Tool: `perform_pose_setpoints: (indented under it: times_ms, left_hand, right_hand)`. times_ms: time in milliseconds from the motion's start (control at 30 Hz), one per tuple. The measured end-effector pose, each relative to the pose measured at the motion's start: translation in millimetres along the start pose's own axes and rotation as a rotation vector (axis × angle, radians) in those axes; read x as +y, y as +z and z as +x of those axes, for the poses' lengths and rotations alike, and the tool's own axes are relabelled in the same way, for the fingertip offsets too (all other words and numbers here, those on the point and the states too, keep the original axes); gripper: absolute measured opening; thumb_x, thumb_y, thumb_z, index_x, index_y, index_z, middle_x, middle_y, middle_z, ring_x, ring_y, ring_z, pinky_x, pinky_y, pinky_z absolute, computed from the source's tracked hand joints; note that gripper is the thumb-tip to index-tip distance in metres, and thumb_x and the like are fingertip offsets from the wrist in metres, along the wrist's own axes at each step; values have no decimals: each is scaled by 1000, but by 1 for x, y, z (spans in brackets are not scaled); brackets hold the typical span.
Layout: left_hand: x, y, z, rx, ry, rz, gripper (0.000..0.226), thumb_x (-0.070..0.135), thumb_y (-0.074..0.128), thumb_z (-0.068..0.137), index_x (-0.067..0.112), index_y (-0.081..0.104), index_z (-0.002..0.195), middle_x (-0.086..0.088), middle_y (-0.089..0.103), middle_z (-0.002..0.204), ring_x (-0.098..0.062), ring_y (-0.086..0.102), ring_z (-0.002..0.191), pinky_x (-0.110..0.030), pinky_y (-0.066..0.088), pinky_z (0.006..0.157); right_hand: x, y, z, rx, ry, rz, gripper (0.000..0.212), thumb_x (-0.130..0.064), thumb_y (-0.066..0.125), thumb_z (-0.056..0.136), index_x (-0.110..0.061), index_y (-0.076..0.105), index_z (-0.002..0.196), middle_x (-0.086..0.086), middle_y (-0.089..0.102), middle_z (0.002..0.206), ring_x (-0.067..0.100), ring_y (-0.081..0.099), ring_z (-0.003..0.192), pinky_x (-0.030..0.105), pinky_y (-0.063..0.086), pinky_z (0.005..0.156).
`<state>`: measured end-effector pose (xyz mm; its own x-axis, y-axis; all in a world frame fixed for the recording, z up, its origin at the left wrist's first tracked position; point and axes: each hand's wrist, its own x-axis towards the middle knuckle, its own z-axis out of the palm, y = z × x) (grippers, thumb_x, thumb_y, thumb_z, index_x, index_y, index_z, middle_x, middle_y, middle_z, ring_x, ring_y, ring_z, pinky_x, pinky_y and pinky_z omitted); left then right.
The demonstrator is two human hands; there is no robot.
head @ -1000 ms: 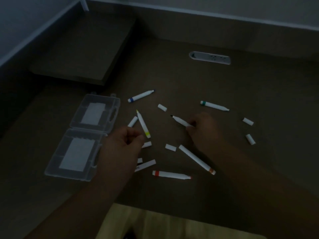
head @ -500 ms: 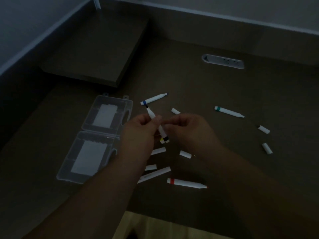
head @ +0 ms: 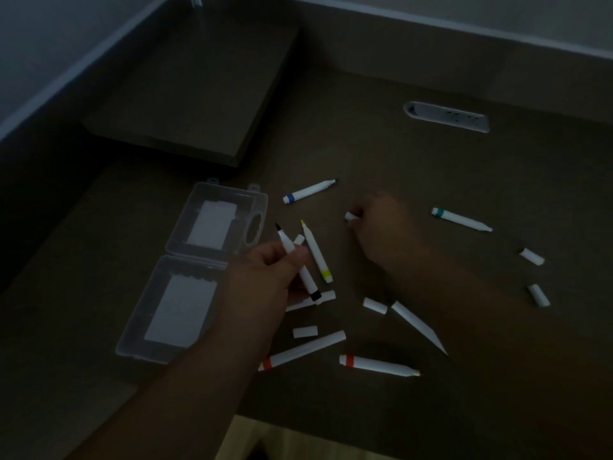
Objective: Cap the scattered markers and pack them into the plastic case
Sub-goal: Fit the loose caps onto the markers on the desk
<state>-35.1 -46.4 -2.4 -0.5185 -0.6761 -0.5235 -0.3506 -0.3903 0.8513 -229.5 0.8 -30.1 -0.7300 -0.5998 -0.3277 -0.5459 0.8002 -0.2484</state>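
Dim light; dark brown desk (head: 381, 154). Left hand (head: 265, 277) grips the black marker (head: 298, 263) in curled fingers, uncapped tip up and away, black end band toward the wrist. A white cap (head: 298, 239) shows just behind the fingers; whether the hand holds it, I cannot tell. Right hand (head: 381, 230) is down at the desk, fingers curled, pinching a second cap (head: 351, 216) at its left edge.

Case (head: 195, 270) lies open and flat, left of the left hand; both clear halves face up, a white label in each. No marker inside.

On the desk, uncapped: yellow marker (head: 316, 256) just right of the black one; blue marker (head: 310, 191) beyond it; green marker (head: 461, 219) right of the right hand; red marker (head: 378, 365) nearest the desk edge; orange marker (head: 302, 350) partly under the left forearm. Another white barrel (head: 418, 325) runs under the right forearm; colour hidden.

Loose caps (head: 374, 305) lie among the markers, two well apart at far right. Socket strip (head: 446, 116) is set in the desk at the back. Raised shelf (head: 185, 94) at back left.
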Motion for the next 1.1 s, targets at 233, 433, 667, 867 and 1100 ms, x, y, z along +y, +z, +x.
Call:
perform_pose_setpoints:
  times_ms: [233,433,667,867,1100]
  left_hand:
    - [1,-1,3,-29,17,15,6,28,61,91,27,66,88,5,73,82,-9,72,77,-32,59,75]
    - [13,4,7,-49,-33,-20,10,27,61,91,22,65,98,-2,73,95,-16,73,85,-40,60,78]
    - [28,17,9,-94,-30,23,26,29,61,90,14,65,110,-8,70,97,-20,72,84,-41,60,78]
    - [31,34,3,-124,-17,63,27,28,61,91,12,64,112,-6,68,91,-17,68,76,-36,60,70]
    - [25,45,-8,-205,46,234,19,29,58,92,18,64,106,-5,69,98,-18,69,86,-36,59,77]
  right_hand:
    - [-1,-4,-42,62,-179,257,26,-22,57,94,-26,57,120,-10,48,111,6,49,105,23,39,84]
    - [-3,-15,-93,46,-294,448,19,-16,58,93,-34,54,99,-18,47,95,-3,48,90,13,41,79]
    - [7,-11,-116,71,-343,510,34,-15,61,91,-44,46,82,-20,48,90,-7,49,85,9,37,72]
    - [26,-11,-130,87,-337,540,30,-15,63,89,-42,50,84,-20,50,90,-14,46,89,5,38,70]
    - [37,-27,-136,99,-171,779,24,-18,61,91,-41,57,94,-14,59,98,-2,58,91,13,48,68]
